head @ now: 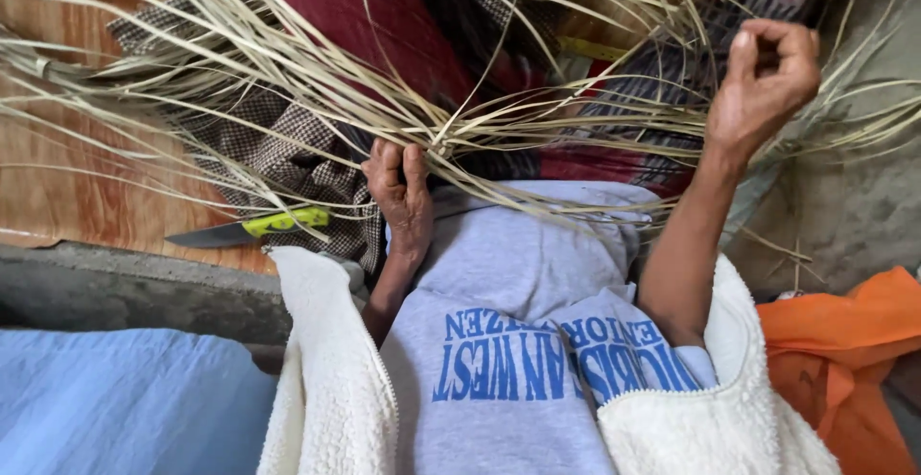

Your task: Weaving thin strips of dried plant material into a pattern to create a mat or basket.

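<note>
Left hand (401,192) closed on the bundled base of the pale dry straw strips (317,82), low centre, just above the lap. Strips fan out up and left over the checked cloth (278,149) and to the right across the frame. Right hand (765,77) raised upper right, well apart from the left, fingers curled into a pinch; seems to grip a thin strand, hard to tell. Knife with yellow-green handle (251,229) lies on the wooden floor (58,197), just left of the left hand, untouched. Orange cloth (844,341) lower right.
</note>
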